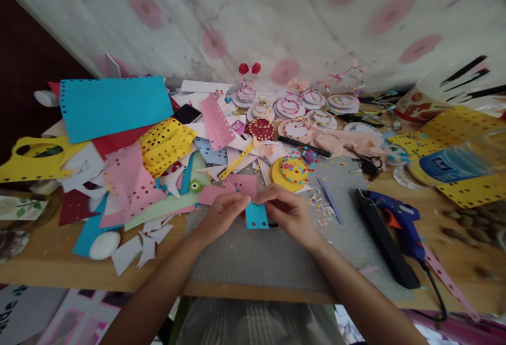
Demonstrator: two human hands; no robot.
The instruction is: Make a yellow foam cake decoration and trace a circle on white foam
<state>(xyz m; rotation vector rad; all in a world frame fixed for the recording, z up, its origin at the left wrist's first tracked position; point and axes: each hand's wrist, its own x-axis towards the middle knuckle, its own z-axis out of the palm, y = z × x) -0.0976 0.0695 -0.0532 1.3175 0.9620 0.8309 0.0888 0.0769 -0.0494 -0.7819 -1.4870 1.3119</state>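
Above the grey cutting mat [261, 260], a small strip of blue paper [256, 217] with punched holes along its lower edge is held upright. My left hand [225, 214] pinches its upper left part between thumb and fingertips. From the other side my right hand [290, 214] grips its upper right edge, fingers bent and partly behind it. Pink punched paper [241, 182] lies just beyond my hands. Close to my right hand sits a yellow paper disc [276, 173] topped with a ring of colourful confetti.
Paper scraps pile up at left, with a big blue sheet [114, 107]. Small decorated paper hats [290, 106] stand along the back. At right are a blue glue gun [411, 229], a black stapler-like bar [383, 239], a lavender stick [331, 200] and a plastic bottle [454, 165].
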